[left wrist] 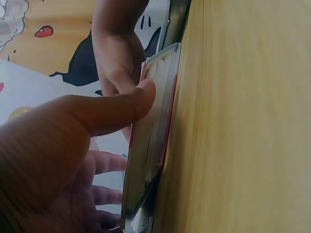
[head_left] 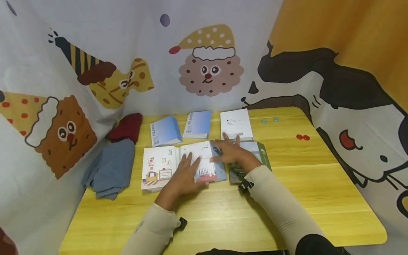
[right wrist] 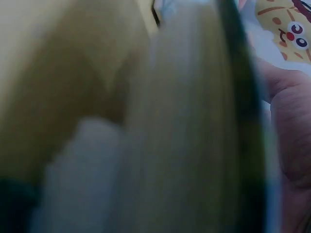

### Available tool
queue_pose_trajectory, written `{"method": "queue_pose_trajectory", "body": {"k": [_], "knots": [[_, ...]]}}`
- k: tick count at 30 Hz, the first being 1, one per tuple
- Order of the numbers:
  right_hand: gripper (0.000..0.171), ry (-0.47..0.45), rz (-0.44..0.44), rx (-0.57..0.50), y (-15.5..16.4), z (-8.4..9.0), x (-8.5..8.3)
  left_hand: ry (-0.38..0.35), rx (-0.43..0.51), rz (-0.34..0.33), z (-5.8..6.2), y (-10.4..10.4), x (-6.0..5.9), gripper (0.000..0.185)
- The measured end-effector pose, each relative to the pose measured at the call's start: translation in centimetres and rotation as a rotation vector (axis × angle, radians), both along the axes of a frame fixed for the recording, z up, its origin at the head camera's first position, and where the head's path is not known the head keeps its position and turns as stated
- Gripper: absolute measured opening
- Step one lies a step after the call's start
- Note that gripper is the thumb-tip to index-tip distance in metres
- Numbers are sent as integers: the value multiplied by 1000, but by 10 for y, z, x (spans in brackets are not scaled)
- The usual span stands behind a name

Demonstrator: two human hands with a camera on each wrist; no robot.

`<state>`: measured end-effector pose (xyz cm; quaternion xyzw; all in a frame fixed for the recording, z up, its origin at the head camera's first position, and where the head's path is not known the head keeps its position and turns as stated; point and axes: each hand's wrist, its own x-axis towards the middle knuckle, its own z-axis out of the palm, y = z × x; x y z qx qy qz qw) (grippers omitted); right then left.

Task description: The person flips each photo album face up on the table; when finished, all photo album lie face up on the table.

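Observation:
A thin book with a white and blue cover (head_left: 207,161) lies in the middle of the yellow table (head_left: 287,184). My left hand (head_left: 187,171) rests flat on it, fingers straight. In the left wrist view its thumb (left wrist: 121,104) presses on the cover near the book's edge (left wrist: 153,141). My right hand (head_left: 231,150) lies spread over this book's right side and over a green-edged book (head_left: 256,156) beside it, fingers straight. The right wrist view is a blur of a book edge (right wrist: 194,121) close up, with part of my hand (right wrist: 291,131) at the right.
A white illustrated book (head_left: 158,167) lies to the left. Two blue books (head_left: 164,131) (head_left: 197,124) and a white one (head_left: 236,124) sit behind. Blue-grey cloth (head_left: 111,168) and dark red cloth (head_left: 125,127) lie at the left edge. Printed fabric walls surround the table.

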<state>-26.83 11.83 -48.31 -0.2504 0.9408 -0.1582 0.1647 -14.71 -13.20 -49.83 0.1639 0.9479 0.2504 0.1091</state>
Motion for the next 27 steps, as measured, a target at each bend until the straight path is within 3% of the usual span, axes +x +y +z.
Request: {"method": "queue_pose_trajectory", "body": {"k": [7, 16, 24, 27], "knots": [[94, -3, 10, 12, 3, 0, -8, 30, 22, 19, -1, 2, 0, 107], [91, 51, 15, -78, 4, -2, -5, 31, -17, 12, -4, 8, 1, 108], [89, 108, 65, -270, 12, 4, -3, 30, 39, -35, -6, 4, 2, 105], [89, 76, 69, -374, 15, 6, -2, 39, 59, -56, -6, 3, 2, 107]]}}
